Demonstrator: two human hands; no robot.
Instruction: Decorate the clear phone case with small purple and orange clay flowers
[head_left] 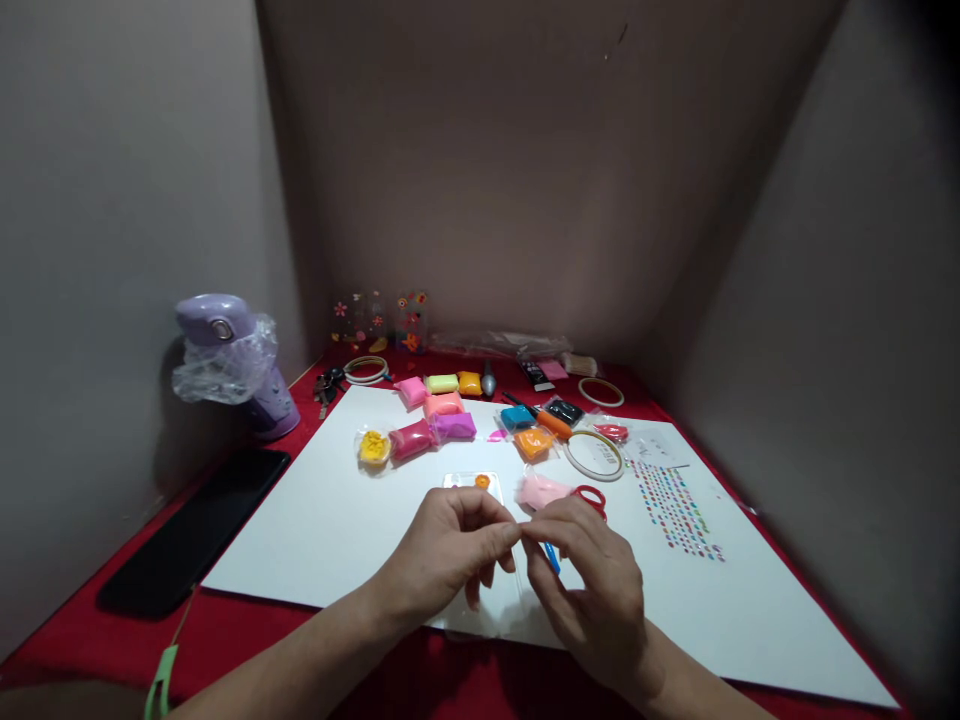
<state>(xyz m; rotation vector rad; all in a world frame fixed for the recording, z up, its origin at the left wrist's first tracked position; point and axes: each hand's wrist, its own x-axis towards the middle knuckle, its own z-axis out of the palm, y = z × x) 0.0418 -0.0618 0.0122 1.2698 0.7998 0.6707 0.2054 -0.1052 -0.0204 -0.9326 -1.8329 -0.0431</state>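
Note:
My left hand (465,545) and my right hand (589,580) meet above the front of the white board (330,520). The thumb and fingers of each are pinched together, tip against tip. Whatever lies between the fingertips is too small to make out. Under my hands is a clear flat case (491,622), partly covered by them, with an orange clay piece (482,482) near its far end. A blue stick-like tool (553,557) shows behind the right fingers. Red-handled scissors (592,497) and a pale pink clay packet (541,490) lie just beyond my right hand.
Several clay packets, among them a crimson one (412,440) and a teal one (516,418), lie across the board's far half. A tape roll (594,456) and a gem sticker sheet (675,510) are at right. A black phone (195,530) and purple bottle (274,405) stand left.

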